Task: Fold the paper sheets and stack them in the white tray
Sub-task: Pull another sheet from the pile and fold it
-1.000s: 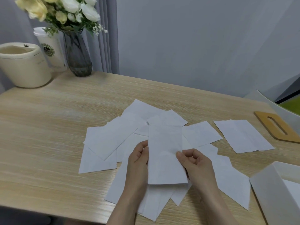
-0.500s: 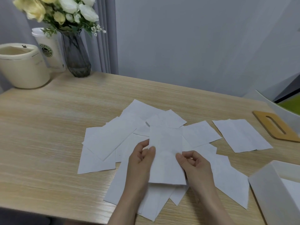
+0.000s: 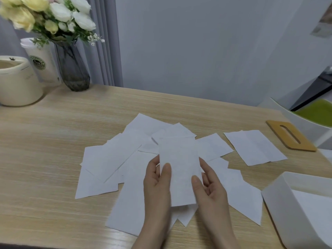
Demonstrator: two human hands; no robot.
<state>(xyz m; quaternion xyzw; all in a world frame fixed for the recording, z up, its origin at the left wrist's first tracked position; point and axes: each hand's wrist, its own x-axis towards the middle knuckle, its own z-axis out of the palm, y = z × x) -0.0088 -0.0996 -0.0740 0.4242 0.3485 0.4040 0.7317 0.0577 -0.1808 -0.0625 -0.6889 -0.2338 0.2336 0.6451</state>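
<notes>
A pale wood-grain table (image 3: pixel 53 144) carries a fan of thin white paper sheets (image 3: pixel 111 159) at its centre. At four o'clock sits a smooth white rectangular tray (image 3: pixel 280 209), a sheet lying inside. At ten o'clock stand a cream tub (image 3: pixel 18 83), a paper cup (image 3: pixel 43 65) and a dark glass vase (image 3: pixel 73 69); at two o'clock, a slotted wooden lid (image 3: pixel 291 137). Both forearms reach in from six o'clock. The left hand (image 3: pixel 158 184) and right hand (image 3: pixel 210 187) pinch one folded sheet (image 3: pixel 179 169) by its side edges, thumbs on top, above the pile.
</notes>
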